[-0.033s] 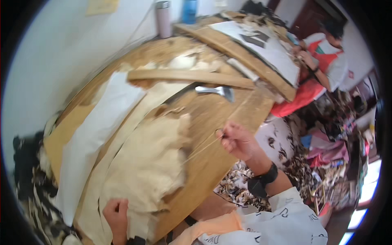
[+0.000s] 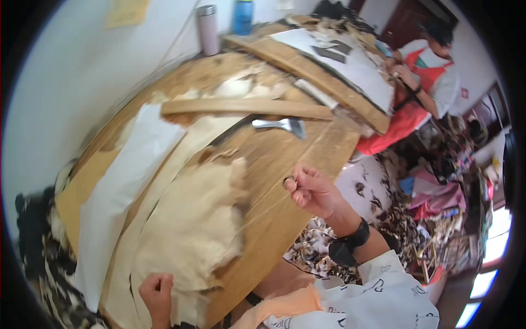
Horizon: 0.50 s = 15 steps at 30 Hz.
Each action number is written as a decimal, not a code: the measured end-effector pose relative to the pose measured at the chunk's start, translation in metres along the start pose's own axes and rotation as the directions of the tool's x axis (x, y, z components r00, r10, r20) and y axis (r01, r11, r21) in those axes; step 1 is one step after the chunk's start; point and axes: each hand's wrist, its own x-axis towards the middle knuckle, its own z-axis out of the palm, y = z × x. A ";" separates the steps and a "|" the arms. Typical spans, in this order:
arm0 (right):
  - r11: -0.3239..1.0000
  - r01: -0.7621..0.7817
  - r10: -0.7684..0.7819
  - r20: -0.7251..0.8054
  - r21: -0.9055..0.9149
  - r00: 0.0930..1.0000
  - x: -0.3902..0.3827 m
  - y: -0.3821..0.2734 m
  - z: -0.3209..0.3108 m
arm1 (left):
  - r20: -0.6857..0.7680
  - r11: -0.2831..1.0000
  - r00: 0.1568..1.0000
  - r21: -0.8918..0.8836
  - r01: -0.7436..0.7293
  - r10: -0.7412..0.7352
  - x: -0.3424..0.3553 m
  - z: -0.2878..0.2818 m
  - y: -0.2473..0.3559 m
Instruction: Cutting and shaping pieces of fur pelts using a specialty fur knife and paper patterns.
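A ragged beige fibrous sheet [image 2: 192,225] lies on a large tilted wooden board [image 2: 285,164]. My left hand [image 2: 156,293] is a closed fist gripping the sheet's lower edge at the bottom of the view. My right hand [image 2: 312,192] hovers over the board's right edge, just right of the sheet, and wears a black wrist band. Its fingers pinch a small dark ring-shaped thing [image 2: 289,180]; what it is cannot be made out. Fine thread-like lines run from there across the board toward the sheet.
A metal scraper-like tool [image 2: 282,125] and a long wooden slat [image 2: 246,107] lie higher on the board. A white paper strip [image 2: 120,192] runs along its left side. Two bottles [image 2: 208,30] stand behind. Another person [image 2: 427,60] works at a second board [image 2: 307,66] at top right.
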 end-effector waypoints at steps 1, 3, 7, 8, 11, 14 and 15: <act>0.999 0.032 -0.032 -0.018 -0.006 0.999 -0.005 -0.010 -0.008 | 0.067 0.999 0.997 -0.002 0.041 -0.041 -0.001 0.004 0.004; 0.954 0.216 -0.238 -0.089 -0.208 0.967 -0.008 -0.038 -0.027 | 0.149 0.998 0.987 -0.007 0.065 -0.063 -0.003 0.012 -0.004; 0.633 0.338 -0.724 -0.379 -0.696 0.576 -0.014 -0.167 -0.118 | 0.328 0.918 0.862 0.039 0.396 -0.386 0.012 0.009 -0.015; 0.563 0.275 -0.789 -0.408 -0.779 0.459 -0.013 -0.196 -0.129 | 0.284 0.915 0.874 0.035 0.402 -0.395 0.009 0.001 -0.004; 0.303 -0.246 -0.743 -0.390 -0.921 0.545 0.024 -0.217 -0.167 | 0.080 0.931 0.935 -0.099 0.352 -0.345 0.006 0.008 -0.008; -0.273 -0.511 -0.713 -0.186 -0.815 0.676 0.079 -0.190 -0.173 | -0.154 0.960 0.948 -0.059 0.272 -0.278 -0.007 -0.005 -0.021; -0.350 -0.577 -0.719 -0.183 -0.738 0.670 0.088 -0.195 -0.180 | -0.169 0.969 0.955 -0.018 0.245 -0.245 -0.012 -0.005 -0.020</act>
